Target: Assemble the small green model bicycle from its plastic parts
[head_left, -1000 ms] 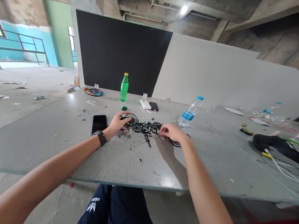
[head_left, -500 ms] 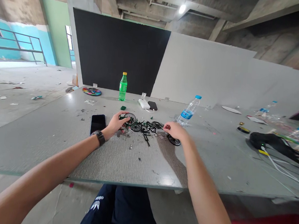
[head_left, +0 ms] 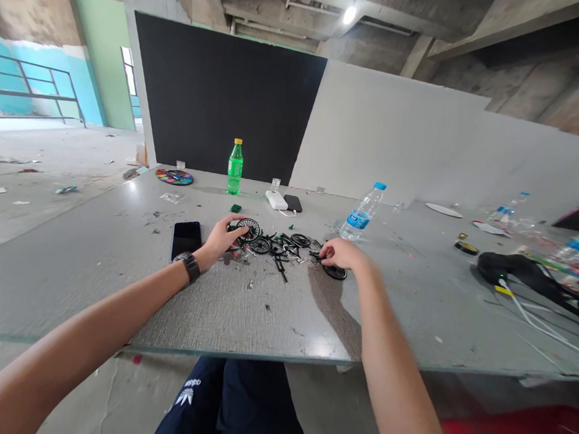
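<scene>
My left hand (head_left: 220, 239) is closed on a small black spoked wheel (head_left: 248, 229), thumb and fingers at its left side. Beside it, another toy bicycle wheel (head_left: 260, 245) lies on the table. Dark bicycle frame parts (head_left: 281, 248) are spread between my hands, with a third wheel (head_left: 300, 240) at their back right. My right hand (head_left: 344, 253) is pinched low over small parts, its fingertips pressed together; whatever is between them is hidden. Just below that hand rests one more wheel (head_left: 335, 273), partly covered by it.
A phone (head_left: 186, 240) lies left of the parts. Behind stand a green bottle (head_left: 235, 167) and a tilted water bottle (head_left: 363, 213), with a white power bank (head_left: 275, 200) between. A black strap-like device with cables (head_left: 503, 269) and a tape roll (head_left: 466, 247) are at right.
My right hand has shifted slightly right and down among the small parts, its fingers still pinched. The left hand keeps its hold on the wheel. The whole view has shifted slightly.
</scene>
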A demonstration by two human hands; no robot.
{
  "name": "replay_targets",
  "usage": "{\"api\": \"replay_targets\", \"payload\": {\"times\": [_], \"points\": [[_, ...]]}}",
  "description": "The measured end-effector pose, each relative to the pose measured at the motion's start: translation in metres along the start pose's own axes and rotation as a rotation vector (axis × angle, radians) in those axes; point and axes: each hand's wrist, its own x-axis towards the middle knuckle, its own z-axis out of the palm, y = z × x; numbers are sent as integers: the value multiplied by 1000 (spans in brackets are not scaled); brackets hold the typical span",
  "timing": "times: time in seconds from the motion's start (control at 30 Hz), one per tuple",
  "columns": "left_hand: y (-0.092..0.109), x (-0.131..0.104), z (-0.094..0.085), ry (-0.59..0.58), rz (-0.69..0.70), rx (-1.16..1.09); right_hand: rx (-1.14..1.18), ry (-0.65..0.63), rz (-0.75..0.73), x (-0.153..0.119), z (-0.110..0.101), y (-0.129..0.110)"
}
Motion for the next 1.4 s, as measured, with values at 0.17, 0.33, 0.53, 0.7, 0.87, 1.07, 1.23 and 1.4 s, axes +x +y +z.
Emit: {"api": "replay_targets", "payload": {"times": [0.17, 0.33, 0.53, 0.7, 0.87, 1.07, 1.23, 1.4], "points": [[1, -1, 0, 11, -8, -12, -24, 4, 28, 0, 1, 8], [-2, 1, -1, 2, -15, -6, -89, 219, 54, 7, 8, -3], [-6, 4, -2, 17, 2, -8, -155, 231, 29, 19, 16, -1], [-1, 2, 0, 25, -4, 15, -154, 160, 34, 28, 13, 0], [2, -1, 1, 21, -2, 22, -198, 99, 46, 30, 10, -9], [-1, 0, 0, 17, -1, 26, -205, 94, 23, 21, 9, -13], [-2, 1, 0, 15, 1, 30, -189, 118, 11, 23, 9, -17], [2, -2, 1, 14, 6, 24, -176, 67, -7, 24, 10, -16]]}}
